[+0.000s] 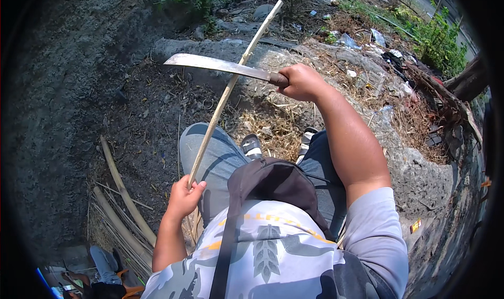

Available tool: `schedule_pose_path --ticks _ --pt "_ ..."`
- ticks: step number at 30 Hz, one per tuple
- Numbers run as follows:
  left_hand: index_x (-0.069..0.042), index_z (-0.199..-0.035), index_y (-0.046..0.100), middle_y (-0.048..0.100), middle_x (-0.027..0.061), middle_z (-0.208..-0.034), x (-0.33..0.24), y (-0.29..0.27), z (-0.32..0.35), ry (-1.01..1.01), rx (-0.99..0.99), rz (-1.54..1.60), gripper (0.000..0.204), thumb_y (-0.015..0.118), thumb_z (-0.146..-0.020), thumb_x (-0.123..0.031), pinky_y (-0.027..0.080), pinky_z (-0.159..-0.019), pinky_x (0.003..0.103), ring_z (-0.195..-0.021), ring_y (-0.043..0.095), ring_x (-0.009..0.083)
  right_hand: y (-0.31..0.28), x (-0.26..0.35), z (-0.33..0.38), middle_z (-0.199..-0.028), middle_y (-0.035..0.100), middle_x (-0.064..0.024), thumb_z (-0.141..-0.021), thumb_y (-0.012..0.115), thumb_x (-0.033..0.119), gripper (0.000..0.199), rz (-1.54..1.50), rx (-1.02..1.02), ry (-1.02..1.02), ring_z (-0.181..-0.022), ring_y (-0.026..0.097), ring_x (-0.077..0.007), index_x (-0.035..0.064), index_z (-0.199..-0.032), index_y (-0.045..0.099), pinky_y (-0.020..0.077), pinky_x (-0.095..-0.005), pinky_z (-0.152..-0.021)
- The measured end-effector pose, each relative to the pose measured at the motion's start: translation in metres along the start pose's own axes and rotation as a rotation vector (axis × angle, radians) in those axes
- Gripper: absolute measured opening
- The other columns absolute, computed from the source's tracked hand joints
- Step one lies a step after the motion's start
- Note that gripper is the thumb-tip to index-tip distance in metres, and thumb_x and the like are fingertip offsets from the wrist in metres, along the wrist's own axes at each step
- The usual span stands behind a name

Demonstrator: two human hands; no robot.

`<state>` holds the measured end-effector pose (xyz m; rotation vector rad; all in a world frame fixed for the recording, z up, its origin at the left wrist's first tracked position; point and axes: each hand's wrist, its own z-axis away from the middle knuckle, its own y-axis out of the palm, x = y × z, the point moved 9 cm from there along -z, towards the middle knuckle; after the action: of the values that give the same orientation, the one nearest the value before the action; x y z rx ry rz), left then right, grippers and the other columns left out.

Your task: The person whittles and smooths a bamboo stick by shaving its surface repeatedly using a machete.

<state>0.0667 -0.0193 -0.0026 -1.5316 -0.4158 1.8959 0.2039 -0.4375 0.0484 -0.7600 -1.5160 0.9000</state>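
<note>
My left hand (185,196) is closed around the lower end of a long, pale wooden strip (216,115), which looks like split bamboo. The strip slants up and away to the right, past my left knee. My right hand (303,82) grips the dark handle of a machete (215,64). Its broad blade points left and crosses the strip in its upper part, on the near side as I see it. Whether the edge bites into the strip I cannot tell. Beyond the blade the strip's far end sticks out freely.
Several bamboo lengths (126,191) and thin strips lie on the ground to my left. Wood shavings (270,123) cover the ground around my sandals. A rough wall (52,89) rises at the left. Litter (349,41) and dry branches (446,91) lie at the right. Another person (102,278) is at the lower left.
</note>
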Motion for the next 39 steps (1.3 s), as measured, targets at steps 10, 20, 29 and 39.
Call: schedule_pose_path --ticks 10,20,29,39 --pt "-0.008 -0.079 0.052 0.051 -0.0062 -0.063 0.013 -0.010 0.004 0.014 0.029 0.018 0.033 0.078 -0.092 -0.023 0.033 -0.049 0.024 -0.058 0.042 0.0021 0.014 0.059 0.006 -0.085 0.072 -0.0139 -0.073 0.076 0.022 0.019 0.229 0.017 -0.286 -0.086 0.070 -0.0381 0.0151 -0.090 0.071 0.0557 -0.0504 -0.077" --pt "-0.008 -0.081 0.055 0.054 -0.0046 -0.069 0.050 -0.023 0.028 -0.067 0.031 -0.013 0.033 0.079 -0.092 -0.027 0.039 -0.055 0.025 -0.064 0.046 0.0035 0.007 0.004 -0.002 -0.097 0.075 -0.0133 -0.078 0.073 0.022 0.021 0.266 0.024 0.037 -0.095 0.072 -0.0343 0.0159 -0.098 0.073 0.0578 -0.0472 -0.083" --pt "-0.007 -0.078 0.054 0.052 -0.0056 -0.065 0.032 -0.029 0.021 -0.016 0.017 -0.039 0.035 0.080 -0.091 -0.027 0.038 -0.054 0.025 -0.061 0.043 0.0042 0.013 0.060 0.004 -0.085 0.074 -0.0107 -0.069 0.076 0.020 0.022 0.330 -0.056 -0.379 -0.087 0.072 -0.0338 0.0148 -0.090 0.071 0.0571 -0.0474 -0.077" --pt "-0.007 -0.078 0.055 0.053 -0.0054 -0.066 0.026 -0.049 0.030 -0.059 -0.021 -0.105 0.033 0.080 -0.091 -0.024 0.038 -0.053 0.025 -0.061 0.044 0.0032 -0.019 -0.038 0.002 -0.098 0.074 -0.0144 -0.083 0.075 0.034 0.024 0.097 -0.126 0.208 -0.098 0.070 -0.0355 0.0148 -0.097 0.075 0.0558 -0.0486 -0.085"
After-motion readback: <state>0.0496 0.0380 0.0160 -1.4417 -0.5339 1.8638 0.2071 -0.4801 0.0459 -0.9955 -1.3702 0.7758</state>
